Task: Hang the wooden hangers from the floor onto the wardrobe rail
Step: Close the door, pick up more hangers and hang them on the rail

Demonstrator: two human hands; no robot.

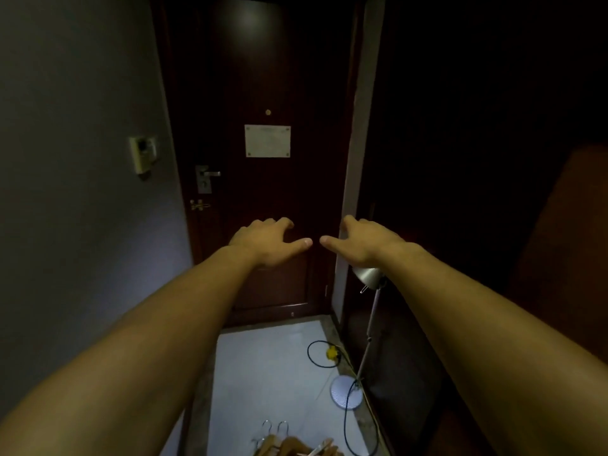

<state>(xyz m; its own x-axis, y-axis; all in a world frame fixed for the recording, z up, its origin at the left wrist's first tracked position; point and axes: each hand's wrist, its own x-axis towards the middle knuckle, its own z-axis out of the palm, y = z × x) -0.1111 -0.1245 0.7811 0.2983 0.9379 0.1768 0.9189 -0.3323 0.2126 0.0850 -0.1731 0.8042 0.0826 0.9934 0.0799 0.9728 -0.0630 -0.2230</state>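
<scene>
Both arms reach straight out at chest height, and neither grip holds anything — the left hand and right hand have fingers spread and relaxed, thumbs nearly meeting. The wooden hangers lie heaped on the floor far below, between the forearms, hooks pointing toward the door. Either hand looks about equally near — reaching them likely means going down.

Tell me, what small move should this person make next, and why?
Probably bend and lower one hand toward the wooden hangers: the left hand and right hand are both stretched out in front, open and holding nothing, while the hangers lie piled on the floor at the bottom edge of the view. The wardrobe rail cannot be made out in the dark.
</scene>
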